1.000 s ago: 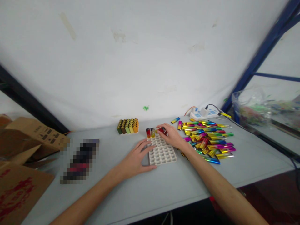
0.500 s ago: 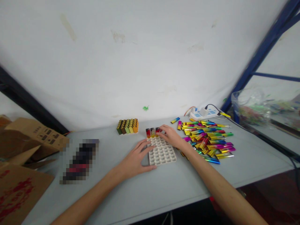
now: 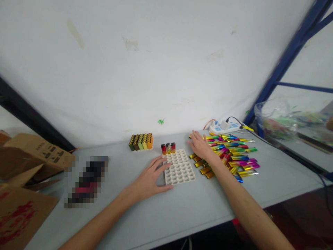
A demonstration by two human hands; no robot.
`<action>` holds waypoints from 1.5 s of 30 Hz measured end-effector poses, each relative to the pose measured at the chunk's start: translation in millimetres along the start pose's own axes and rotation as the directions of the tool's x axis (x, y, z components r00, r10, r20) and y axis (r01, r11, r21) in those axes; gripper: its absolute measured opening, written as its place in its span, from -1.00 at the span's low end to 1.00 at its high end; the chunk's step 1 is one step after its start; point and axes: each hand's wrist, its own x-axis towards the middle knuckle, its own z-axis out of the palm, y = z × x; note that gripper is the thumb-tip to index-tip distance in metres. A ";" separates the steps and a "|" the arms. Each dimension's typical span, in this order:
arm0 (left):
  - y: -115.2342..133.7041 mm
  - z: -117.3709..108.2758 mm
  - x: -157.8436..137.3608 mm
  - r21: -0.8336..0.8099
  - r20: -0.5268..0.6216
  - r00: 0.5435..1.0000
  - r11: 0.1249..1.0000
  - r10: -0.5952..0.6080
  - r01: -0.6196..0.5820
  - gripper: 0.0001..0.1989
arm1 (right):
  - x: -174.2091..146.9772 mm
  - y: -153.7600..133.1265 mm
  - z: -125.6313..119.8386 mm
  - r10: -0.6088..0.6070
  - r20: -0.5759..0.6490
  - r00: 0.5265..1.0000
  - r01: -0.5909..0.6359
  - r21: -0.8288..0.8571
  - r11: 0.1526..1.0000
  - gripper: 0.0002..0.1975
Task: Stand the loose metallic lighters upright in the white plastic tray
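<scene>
A white tray (image 3: 182, 178) with rows of holes lies on the table. Three lighters (image 3: 168, 148) with red and yellow bodies and dark tops stand upright in its far row. My left hand (image 3: 149, 177) rests at the tray's left side, its fingers spread over the edge and the thumb by the near corner. To the right, my right hand (image 3: 200, 144) reaches over the back left of a pile of shiny multicoloured lighters (image 3: 229, 156), fingers apart. Its fingertips are by a lighter at the pile's far left, partly hidden under them.
Near the wall stands a block of lighters (image 3: 141, 142) in green, brown and orange. A white power strip (image 3: 225, 127) with cables sits behind the pile. Cardboard boxes (image 3: 23, 205) and a blurred dark object (image 3: 88, 182) are on the left; a blue metal frame (image 3: 275, 76) rises on the right.
My right hand has left the third lighter in the tray's far row and moved right to the pile's back left. My left hand has stayed at the tray.
</scene>
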 end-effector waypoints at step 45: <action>0.0 0.6 0.2 -0.005 -0.028 1.000 1.000 0.013 -0.013 -0.27 | -3.4 -44.9 -6.6 -0.159 -0.198 0.967 0.252 0.682 0.687 -0.73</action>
